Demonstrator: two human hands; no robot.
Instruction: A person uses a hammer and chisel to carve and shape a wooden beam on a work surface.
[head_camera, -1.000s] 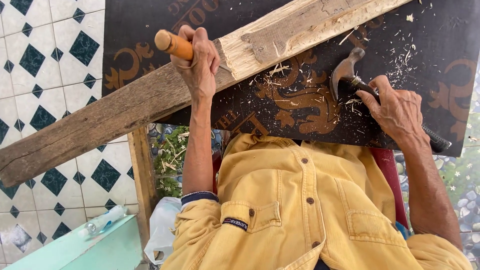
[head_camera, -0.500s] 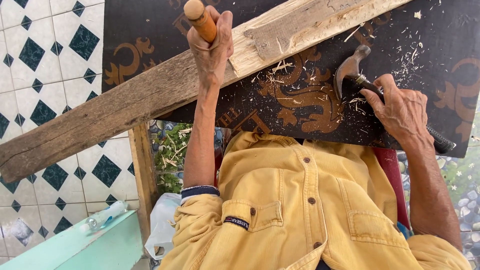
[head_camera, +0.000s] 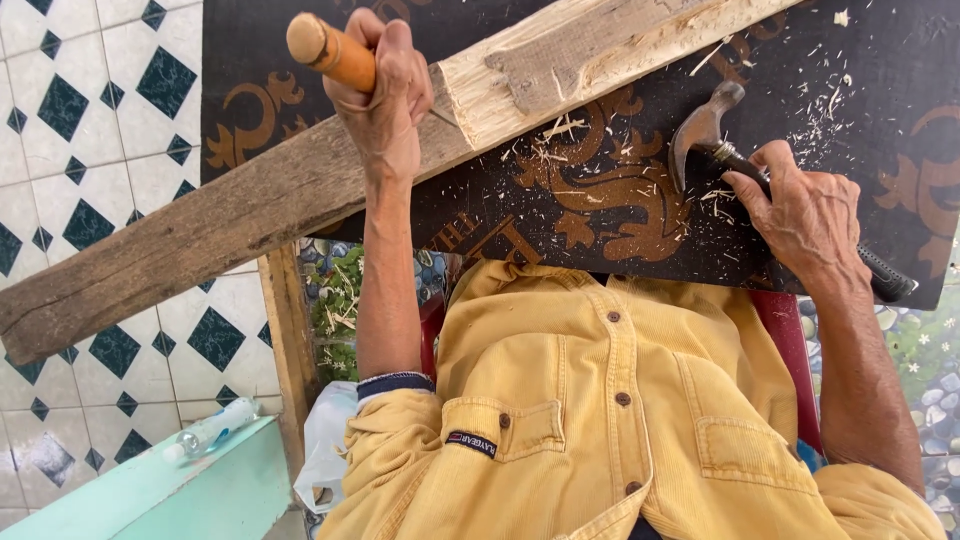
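Left hand (head_camera: 385, 95): closed in a full fist around the orange wooden handle of a chisel (head_camera: 330, 52); handle butt protruding up and to the side of the fist, blade end hidden behind the fingers and the plank edge. Fist resting against the wooden plank (head_camera: 250, 215), just beside the freshly cut pale section (head_camera: 560, 60).

Right hand (head_camera: 800, 215): wrapped around the dark handle of a claw hammer (head_camera: 705, 125), grip taken close under the head; metal head lying ahead of the knuckles on the table, handle tail with black grip emerging behind the wrist toward the table edge.

Wooden plank: long, weathered grey-brown, laid diagonally across the dark table top (head_camera: 900, 90), far end overhanging the tiled floor (head_camera: 90, 120). Pale section next to the left fist roughly hewn, splintered.

Wood shavings (head_camera: 570, 130): scattered between the two hands and beyond the hammer head, thin pale slivers on the table top.

Table top: dark brown with bronze ornamental pattern, beneath both hands.

Yellow shirt (head_camera: 610, 420): corduroy, buttoned, chest pockets, sleeves rolled; below both forearms.

Small plastic bottle (head_camera: 210, 432): lying on a turquoise surface (head_camera: 170, 495), well apart from the left hand, below the elbow.

White plastic bag (head_camera: 325, 450): beside a wooden table leg (head_camera: 290, 350), below the left forearm.
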